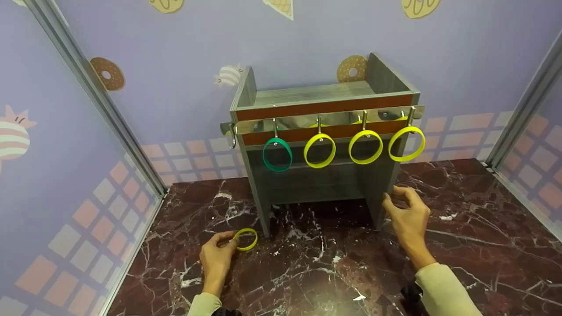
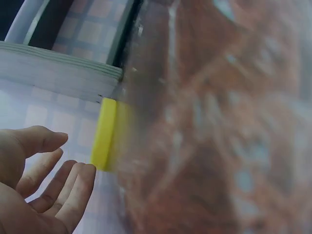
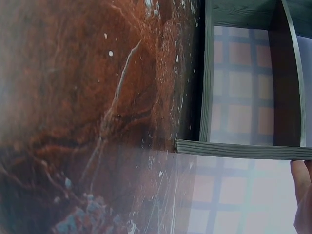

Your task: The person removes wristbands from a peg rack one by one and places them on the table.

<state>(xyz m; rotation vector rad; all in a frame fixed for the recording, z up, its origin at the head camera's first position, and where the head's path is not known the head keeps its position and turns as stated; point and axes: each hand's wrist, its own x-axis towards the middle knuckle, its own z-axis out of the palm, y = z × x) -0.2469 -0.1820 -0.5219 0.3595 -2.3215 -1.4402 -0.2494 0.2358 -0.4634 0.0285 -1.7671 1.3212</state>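
Observation:
A yellow ring (image 1: 255,245) lies flat on the dark marble-patterned table. My left hand (image 1: 217,256) is beside it with fingertips right at its left edge. In the left wrist view the thumb and fingers are spread apart, next to the yellow band (image 2: 103,136). My right hand (image 1: 410,217) touches the right side panel (image 1: 378,193) of a grey wooden shelf unit with its fingertips. Only part of that hand (image 3: 303,190) shows in the right wrist view, against the panel's outer face (image 3: 243,150). A green ring (image 1: 264,159) hangs from the unit's hook rail (image 1: 298,123).
Three more yellow rings hang right of the green one: a near ring (image 1: 306,151), a middle ring (image 1: 351,149) and an end ring (image 1: 390,148). A bare hook (image 1: 233,139) is at the rail's left end. Patterned walls (image 1: 175,87) enclose the table (image 1: 307,281).

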